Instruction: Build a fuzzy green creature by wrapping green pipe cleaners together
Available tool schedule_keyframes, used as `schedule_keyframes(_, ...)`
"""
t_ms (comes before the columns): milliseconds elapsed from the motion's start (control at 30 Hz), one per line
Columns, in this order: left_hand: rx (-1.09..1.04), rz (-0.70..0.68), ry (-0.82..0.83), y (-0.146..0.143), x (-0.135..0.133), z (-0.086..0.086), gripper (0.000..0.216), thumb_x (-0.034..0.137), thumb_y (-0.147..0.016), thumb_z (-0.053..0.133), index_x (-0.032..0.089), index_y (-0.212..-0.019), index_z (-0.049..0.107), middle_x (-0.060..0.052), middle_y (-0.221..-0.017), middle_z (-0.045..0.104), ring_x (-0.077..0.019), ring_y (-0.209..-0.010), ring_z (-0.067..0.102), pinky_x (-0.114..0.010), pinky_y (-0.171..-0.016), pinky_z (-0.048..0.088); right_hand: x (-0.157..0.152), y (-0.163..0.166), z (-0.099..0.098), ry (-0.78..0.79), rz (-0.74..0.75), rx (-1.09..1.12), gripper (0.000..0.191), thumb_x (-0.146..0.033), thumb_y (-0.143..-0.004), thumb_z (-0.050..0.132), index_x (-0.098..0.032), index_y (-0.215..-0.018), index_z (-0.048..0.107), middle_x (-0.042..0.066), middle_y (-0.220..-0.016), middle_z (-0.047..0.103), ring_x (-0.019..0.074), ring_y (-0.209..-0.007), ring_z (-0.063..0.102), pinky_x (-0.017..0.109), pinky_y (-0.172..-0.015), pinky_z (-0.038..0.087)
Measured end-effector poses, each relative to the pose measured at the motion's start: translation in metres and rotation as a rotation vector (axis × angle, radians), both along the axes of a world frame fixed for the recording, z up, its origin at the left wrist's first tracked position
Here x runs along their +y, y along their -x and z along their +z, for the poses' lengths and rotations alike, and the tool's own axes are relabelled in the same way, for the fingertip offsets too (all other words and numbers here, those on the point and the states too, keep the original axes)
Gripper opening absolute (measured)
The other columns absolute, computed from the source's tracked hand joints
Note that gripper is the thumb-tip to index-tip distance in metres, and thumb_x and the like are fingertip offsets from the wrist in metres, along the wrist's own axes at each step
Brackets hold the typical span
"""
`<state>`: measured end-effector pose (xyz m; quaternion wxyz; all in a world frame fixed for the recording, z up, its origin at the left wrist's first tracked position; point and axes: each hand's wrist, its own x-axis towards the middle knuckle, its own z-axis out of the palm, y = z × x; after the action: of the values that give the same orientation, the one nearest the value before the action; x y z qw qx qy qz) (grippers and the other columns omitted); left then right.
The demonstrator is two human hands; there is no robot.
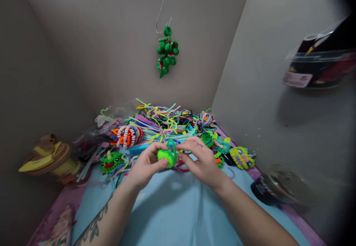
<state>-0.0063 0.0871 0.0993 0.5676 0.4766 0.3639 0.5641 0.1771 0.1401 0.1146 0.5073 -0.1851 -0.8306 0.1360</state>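
My left hand (147,164) pinches a small ball of lime-green pipe cleaner (166,157) between thumb and fingers, above the blue cloth. A darker green pipe cleaner (171,143) loops up out of the ball's right side. Close by on the right, my right hand (204,161) is closed, its thumb and fingertips pinching what looks like the end of a green pipe cleaner. The exact grip there is partly hidden by the fingers. Just beyond both hands lie a red pipe cleaner (182,169) and a large heap of loose coloured pipe cleaners (164,121).
Finished pipe-cleaner figures lie around: a striped one (129,136), a green one (111,161) and a yellow one (241,157). A dark cup (264,190) stands right, a tan container (63,160) left. Green pieces (167,51) hang on the back panel; a clear bin (319,68) is on the right wall.
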Motion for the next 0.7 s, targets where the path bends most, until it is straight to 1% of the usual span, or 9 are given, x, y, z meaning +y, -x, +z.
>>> schedule_keyframes(133, -0.036, -0.082, 0.006, -0.0013, -0.0025, 0.0019, 0.031, 0.022, -0.073, 0.07, 0.02, -0.098, 0.053, -0.001, -0.09, 0.055, -0.0102, -0.073, 0.052, -0.02, -0.063, 0.041, -0.0009, 0.0016, -0.0013, 0.029, 0.001, 0.008, 0.02, -0.014, -0.081, 0.059, -0.025, -0.096, 0.063, 0.003, -0.083, 0.064, 0.0173, -0.085, 0.055, 0.033, -0.076, 0.05)
schedule_keyframes(267, -0.044, -0.145, -0.001, -0.003, -0.0044, 0.0029, 0.029, 0.021, -0.075, 0.068, 0.02, -0.098, 0.05, 0.0, -0.086, 0.052, -0.0095, -0.071, 0.05, -0.019, -0.06, 0.038, -0.0008, 0.0031, -0.0024, 0.069, 0.0, 0.025, 0.017, -0.016, -0.08, 0.062, -0.026, -0.093, 0.066, 0.003, -0.079, 0.064, 0.0171, -0.082, 0.056, 0.033, -0.074, 0.05)
schedule_keyframes(433, -0.017, -0.208, -0.009, -0.0027, -0.0049, 0.0025, 0.028, 0.023, -0.078, 0.065, 0.021, -0.099, 0.047, 0.001, -0.082, 0.047, -0.0083, -0.068, 0.045, -0.019, -0.059, 0.036, 0.0007, 0.0047, -0.0017, 0.091, 0.045, 0.038, 0.016, -0.016, -0.079, 0.063, -0.027, -0.089, 0.068, 0.001, -0.076, 0.067, 0.0174, -0.083, 0.055, 0.034, -0.076, 0.05)
schedule_keyframes(567, 0.022, -0.225, -0.023, -0.0015, -0.0049, 0.0016, 0.03, 0.027, -0.079, 0.064, 0.022, -0.102, 0.045, 0.001, -0.083, 0.044, -0.0083, -0.067, 0.042, -0.02, -0.059, 0.034, 0.0017, 0.0055, -0.0021, 0.14, 0.09, 0.03, 0.016, -0.016, -0.079, 0.063, -0.027, -0.088, 0.069, 0.0, -0.076, 0.069, 0.0176, -0.084, 0.055, 0.034, -0.077, 0.05)
schedule_keyframes(700, 0.074, -0.201, -0.014, -0.0008, -0.0054, 0.003, 0.033, 0.029, -0.079, 0.064, 0.022, -0.102, 0.041, 0.001, -0.086, 0.043, -0.0087, -0.07, 0.041, -0.02, -0.061, 0.034, 0.0045, 0.0067, -0.005, 0.225, 0.12, 0.001, 0.012, -0.017, -0.079, 0.064, -0.026, -0.085, 0.07, 0.001, -0.078, 0.069, 0.0182, -0.087, 0.055, 0.036, -0.08, 0.048)
